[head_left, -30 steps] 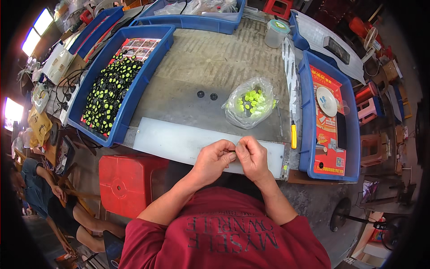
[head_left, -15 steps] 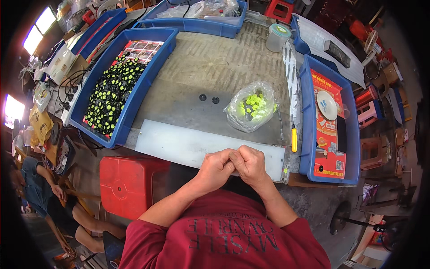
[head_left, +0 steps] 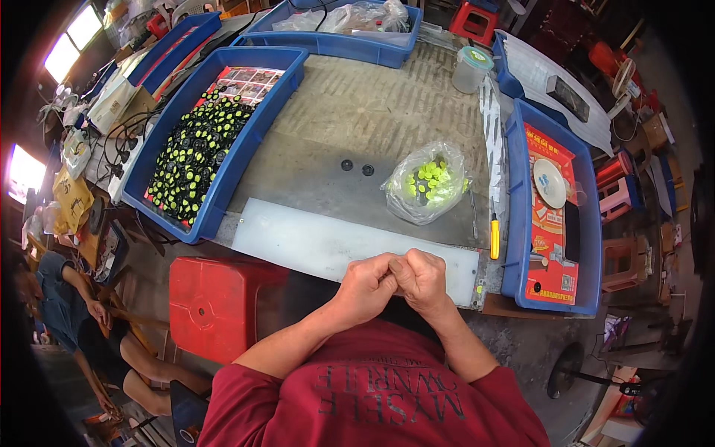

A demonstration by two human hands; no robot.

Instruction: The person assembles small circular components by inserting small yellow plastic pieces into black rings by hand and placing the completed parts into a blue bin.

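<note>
Fingers curled and thumbs together, my left hand (head_left: pixel 363 289) and my right hand (head_left: pixel 420 283) meet over the near edge of the white board (head_left: pixel 313 240). Whatever they pinch between them is hidden by the fingers. Beyond the board lie two small black round pieces (head_left: pixel 368 170) on the table (head_left: pixel 320 141). To their right sits an open clear plastic bag (head_left: pixel 406 206) of bright yellow-green discs (head_left: pixel 430 175). At the left, a blue tray (head_left: pixel 246 156) contains many black round pieces with yellow-green centres (head_left: pixel 197 149).
A yellow-handled tool (head_left: pixel 494 238) lies right of the bag, beside another blue tray (head_left: pixel 515 223) with a white dish (head_left: pixel 550 183). A lidded clear tub (head_left: pixel 471 71) stands farther back. Left of me is a red stool (head_left: pixel 212 309); a seated person (head_left: pixel 67 313) is beyond it.
The whole view has shifted slightly, so the table and trays appear a little farther right. My hands stay pressed together with almost the same grip.
</note>
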